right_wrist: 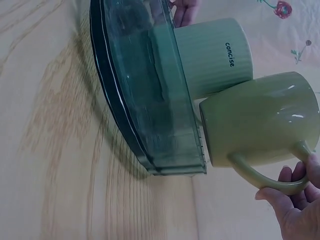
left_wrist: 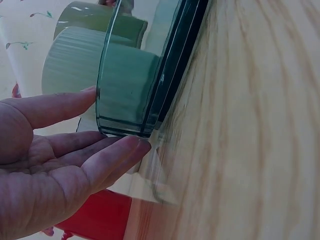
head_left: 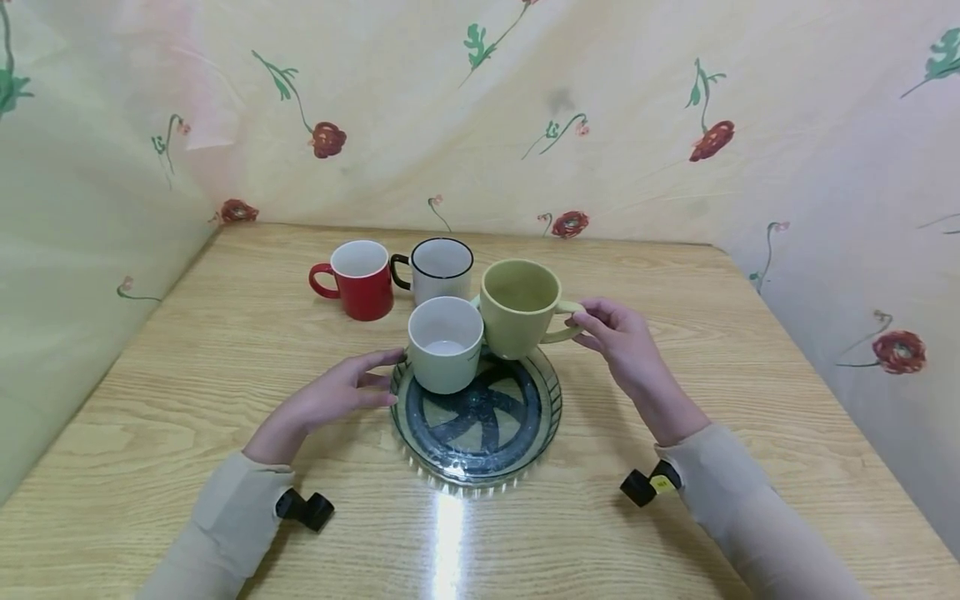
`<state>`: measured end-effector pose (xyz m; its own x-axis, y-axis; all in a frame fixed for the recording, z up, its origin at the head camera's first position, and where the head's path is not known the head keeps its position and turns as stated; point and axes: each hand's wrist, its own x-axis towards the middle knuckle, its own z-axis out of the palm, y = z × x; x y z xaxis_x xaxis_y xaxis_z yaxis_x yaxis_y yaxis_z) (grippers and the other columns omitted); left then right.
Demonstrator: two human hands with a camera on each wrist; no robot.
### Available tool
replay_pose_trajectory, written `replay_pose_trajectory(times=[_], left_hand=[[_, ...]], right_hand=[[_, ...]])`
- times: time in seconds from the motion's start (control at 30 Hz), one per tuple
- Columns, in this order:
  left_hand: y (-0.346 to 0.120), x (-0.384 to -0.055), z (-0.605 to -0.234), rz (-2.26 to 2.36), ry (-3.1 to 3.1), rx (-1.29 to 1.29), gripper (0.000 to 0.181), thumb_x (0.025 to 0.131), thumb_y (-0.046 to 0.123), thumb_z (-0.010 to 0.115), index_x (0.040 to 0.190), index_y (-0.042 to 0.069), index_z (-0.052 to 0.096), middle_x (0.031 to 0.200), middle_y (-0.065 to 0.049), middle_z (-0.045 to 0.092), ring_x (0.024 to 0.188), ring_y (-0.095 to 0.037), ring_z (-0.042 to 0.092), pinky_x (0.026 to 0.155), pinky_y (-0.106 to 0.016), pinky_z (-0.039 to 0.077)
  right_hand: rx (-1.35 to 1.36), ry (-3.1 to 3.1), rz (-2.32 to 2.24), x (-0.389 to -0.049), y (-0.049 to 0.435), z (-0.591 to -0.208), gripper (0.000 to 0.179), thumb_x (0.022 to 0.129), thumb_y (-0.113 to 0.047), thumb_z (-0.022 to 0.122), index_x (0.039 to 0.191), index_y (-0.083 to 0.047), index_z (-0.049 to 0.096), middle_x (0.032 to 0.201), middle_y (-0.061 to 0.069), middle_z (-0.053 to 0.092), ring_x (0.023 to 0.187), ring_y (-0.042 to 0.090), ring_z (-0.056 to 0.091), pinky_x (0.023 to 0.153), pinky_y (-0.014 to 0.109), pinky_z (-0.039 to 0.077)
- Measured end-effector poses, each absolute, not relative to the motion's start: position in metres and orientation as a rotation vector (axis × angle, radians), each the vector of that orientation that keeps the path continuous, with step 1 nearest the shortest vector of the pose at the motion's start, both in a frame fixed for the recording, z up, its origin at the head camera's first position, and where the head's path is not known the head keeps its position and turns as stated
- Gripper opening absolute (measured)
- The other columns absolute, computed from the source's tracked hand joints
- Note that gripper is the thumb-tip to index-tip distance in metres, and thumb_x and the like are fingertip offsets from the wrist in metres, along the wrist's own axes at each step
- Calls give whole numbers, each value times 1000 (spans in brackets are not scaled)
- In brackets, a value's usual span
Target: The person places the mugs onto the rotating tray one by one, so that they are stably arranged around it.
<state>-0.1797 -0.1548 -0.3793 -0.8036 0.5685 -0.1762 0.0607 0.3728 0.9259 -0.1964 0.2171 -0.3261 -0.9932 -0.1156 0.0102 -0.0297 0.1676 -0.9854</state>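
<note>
My right hand [head_left: 617,337] pinches the handle of a yellow-green mug [head_left: 517,321]. The mug tilts slightly over the back right rim of a round glass dish [head_left: 551,425], its base above that rim in the right wrist view. Inside the dish stands a ribbed white mug [head_left: 446,354], close beside the yellow-green one; the word "concise" shows on its side in the right wrist view. My left hand [head_left: 348,387] is at the dish's left edge. In the left wrist view, its fairly straight fingers [left_wrist: 112,160] and thumb meet the outside of the glass wall.
Behind the dish stand a red mug [head_left: 365,287] and a white mug with a black rim [head_left: 441,268], both with handles to the left. The wooden table [head_left: 187,375] is bounded by flower-patterned cloth [head_left: 450,125] at the back and sides.
</note>
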Motion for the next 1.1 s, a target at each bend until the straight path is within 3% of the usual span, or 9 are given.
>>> replay_pose_trajectory(times=[0.4,1.1], left_hand=[[-154,-180,-378,1437,2155,532,66,95,8,59,151,-3,25,158,-24,22,138,-46,38,108,-50,42],[-153,-180,-377,1409,2183,475,67,93,11,61,150,-3,27,156,-24,29,138,-45,39,111,-54,38]], right_hand=[[-138,2318,-2018,-202,204,-329,11,100,-8,50,101,-11,61,86,-11,64,87,1,63,79,16,56],[-155,2299,-2008,-213,184,-335,19,100,-5,49,114,5,56,85,-13,64,87,1,63,81,18,57]])
